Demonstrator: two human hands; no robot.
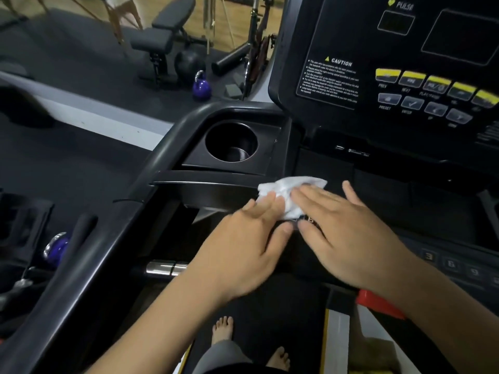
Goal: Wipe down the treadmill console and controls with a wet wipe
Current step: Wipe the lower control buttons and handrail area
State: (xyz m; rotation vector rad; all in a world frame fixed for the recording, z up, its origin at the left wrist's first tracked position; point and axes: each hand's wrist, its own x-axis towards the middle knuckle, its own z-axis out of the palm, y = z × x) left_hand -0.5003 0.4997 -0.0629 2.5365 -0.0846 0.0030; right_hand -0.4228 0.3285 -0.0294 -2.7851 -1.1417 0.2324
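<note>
A crumpled white wet wipe [289, 188] lies on the black lower ledge of the treadmill console [378, 184], just below the cup holder. My right hand [348, 233] lies flat with straight fingers pressing on the wipe's right part. My left hand [243, 247] lies beside it, fingers extended and touching the wipe's left edge. Above stands the upright console panel [337, 36] with a caution label, yellow buttons [413, 79] and grey control buttons. Number keys [451, 263] sit at the right, below my right wrist.
A round cup holder [232, 143] is set in the console's left tray. The left handrail [89, 255] runs down-left, with a chrome pulse grip [164, 267] below. A weight bench [159, 36] and a purple kettlebell [201, 86] stand on the gym floor beyond. My bare feet stand on the belt.
</note>
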